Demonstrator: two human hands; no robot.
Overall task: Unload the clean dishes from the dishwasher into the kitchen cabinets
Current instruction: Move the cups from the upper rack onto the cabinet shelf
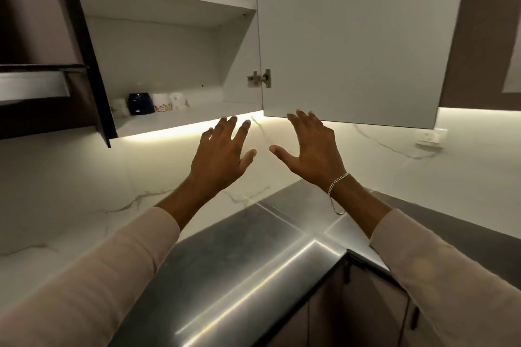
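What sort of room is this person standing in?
Most likely a home kitchen: an open wall cabinet holds mugs on its bottom shelf, with a dark countertop below and a marble-look backsplash lit from under the cabinet.

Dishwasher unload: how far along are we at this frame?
Done: cabinet door open, a few mugs on the bottom shelf. In hand: nothing; left hand and right hand are raised, fingers spread, empty. Left: cannot tell; the dishwasher is out of view.

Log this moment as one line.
left hand open, empty | right hand open, empty | cabinet door open | mugs on bottom shelf
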